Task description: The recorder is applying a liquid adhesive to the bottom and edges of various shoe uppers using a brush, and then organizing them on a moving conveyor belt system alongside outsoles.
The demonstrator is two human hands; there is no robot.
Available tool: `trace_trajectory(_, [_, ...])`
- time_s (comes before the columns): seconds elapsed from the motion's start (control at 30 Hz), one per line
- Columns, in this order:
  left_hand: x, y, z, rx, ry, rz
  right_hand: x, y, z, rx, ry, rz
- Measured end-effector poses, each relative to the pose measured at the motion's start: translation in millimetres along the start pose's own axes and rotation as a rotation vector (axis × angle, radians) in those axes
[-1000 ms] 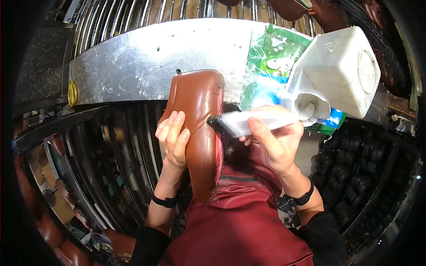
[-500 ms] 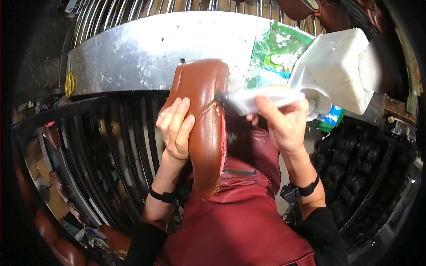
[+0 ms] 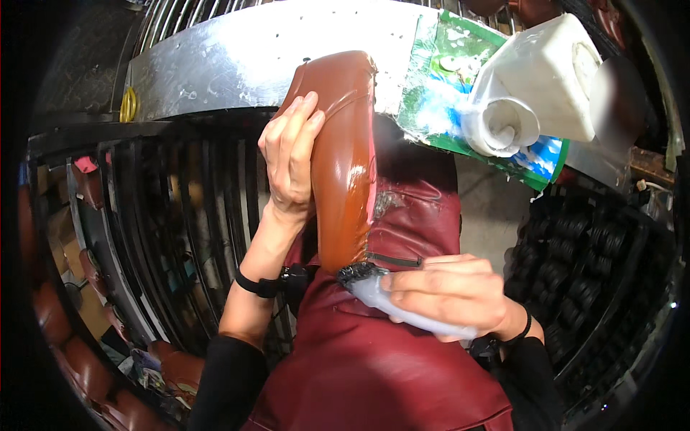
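Observation:
My left hand (image 3: 290, 158) grips a glossy brown leather shoe upper (image 3: 343, 154), held upright in front of me with its far end over the metal bench. A brush (image 3: 392, 300) with a pale translucent handle and black bristles is in my right hand (image 3: 449, 291). Its bristles touch the near, lower end of the brown shoe. Under both hands lies a dark red leather apron (image 3: 374, 359) over my lap.
A shiny metal bench top (image 3: 237, 57) runs across the top. On its right stand a white plastic jug (image 3: 539, 86) and a green and blue packet (image 3: 438, 93). Dark racks with brown shoes (image 3: 86, 287) fill the left; black stacked parts (image 3: 575, 258) sit right.
My right hand has moved the brush from the shoe's far upper end down to its near lower end. My left hand has shifted up the shoe's side.

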State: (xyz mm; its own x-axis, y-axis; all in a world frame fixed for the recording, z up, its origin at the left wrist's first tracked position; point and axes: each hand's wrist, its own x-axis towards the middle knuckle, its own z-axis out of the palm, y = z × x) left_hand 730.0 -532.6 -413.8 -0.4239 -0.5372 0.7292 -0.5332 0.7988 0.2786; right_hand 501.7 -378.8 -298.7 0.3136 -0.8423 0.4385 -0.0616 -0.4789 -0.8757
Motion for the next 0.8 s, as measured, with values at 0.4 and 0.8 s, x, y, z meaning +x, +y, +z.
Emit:
trace_trajectory(0.4, [29,25,-10,0.055,-0.086,-0.068,28,-3,-18,0.176,0.445,0.227])
trace_trajectory(0.8, [101,24,-28,-0.076,-0.268,-0.203,71,-36,-58,-0.231,0.228,0.070])
